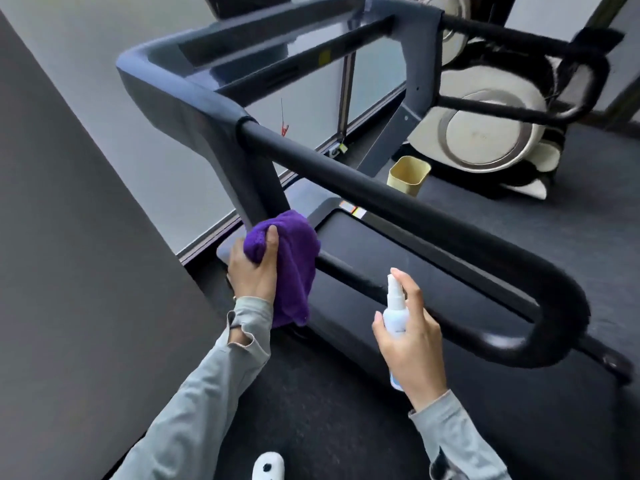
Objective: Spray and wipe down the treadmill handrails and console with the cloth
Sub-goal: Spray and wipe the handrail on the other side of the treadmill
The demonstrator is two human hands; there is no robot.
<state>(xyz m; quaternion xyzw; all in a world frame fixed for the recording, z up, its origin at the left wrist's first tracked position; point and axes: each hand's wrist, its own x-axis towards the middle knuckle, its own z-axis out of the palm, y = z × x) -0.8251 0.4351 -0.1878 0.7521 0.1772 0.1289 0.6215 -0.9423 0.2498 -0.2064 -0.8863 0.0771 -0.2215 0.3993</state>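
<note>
Crumpled purple microfibre cloth (287, 258): bunched in the left hand (251, 268), thumb over its top fold, fingers clenched round it, against the grey treadmill upright (256, 181) where the lower rail meets it. Small white plastic spray bottle (396, 308): grasped in the right hand (414, 344), forefinger curled over the nozzle, just beside the black padded looped handrail (433, 223). Dark carpet (311, 403) lies open below both hands.

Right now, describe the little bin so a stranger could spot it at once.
Start at the treadmill and follow its long black padded handrail. Just beyond the rail, on the dark floor, stands the bin, in front of a cream exercise machine. It is the only pale yellow, square, open-topped thing there.
</note>
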